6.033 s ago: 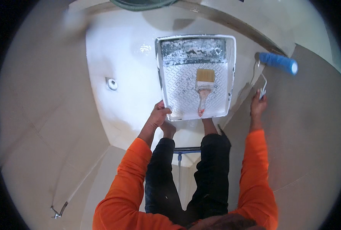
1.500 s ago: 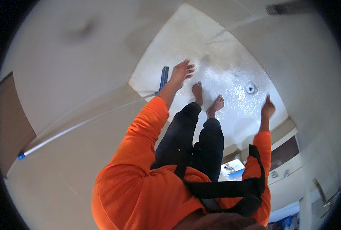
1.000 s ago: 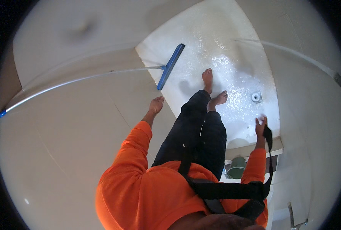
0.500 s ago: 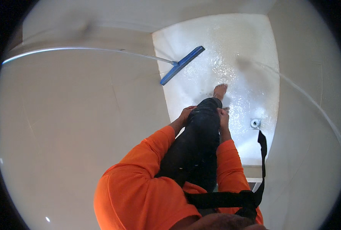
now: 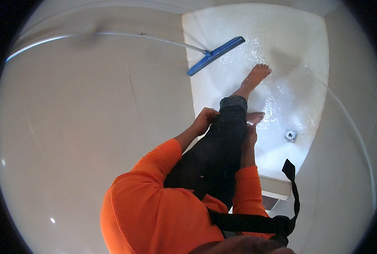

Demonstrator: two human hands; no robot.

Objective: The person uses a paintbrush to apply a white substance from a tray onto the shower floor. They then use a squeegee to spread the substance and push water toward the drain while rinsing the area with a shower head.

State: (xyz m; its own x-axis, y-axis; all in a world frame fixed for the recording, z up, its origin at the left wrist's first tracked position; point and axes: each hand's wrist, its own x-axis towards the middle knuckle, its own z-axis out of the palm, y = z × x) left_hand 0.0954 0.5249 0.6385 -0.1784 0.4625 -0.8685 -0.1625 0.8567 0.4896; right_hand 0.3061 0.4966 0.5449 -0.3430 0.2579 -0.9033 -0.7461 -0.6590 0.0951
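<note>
your left hand [image 5: 205,120] curled against the outer side of the dark trouser leg [image 5: 224,139]; your right hand [image 5: 250,136] lay at its other side, partly hidden. you couldn't tell whether either gripped cloth. the leg ran between them, its cuff [image 5: 234,101] folded above your bare foot [image 5: 256,77], near a blue squeegee [image 5: 216,56].
</note>
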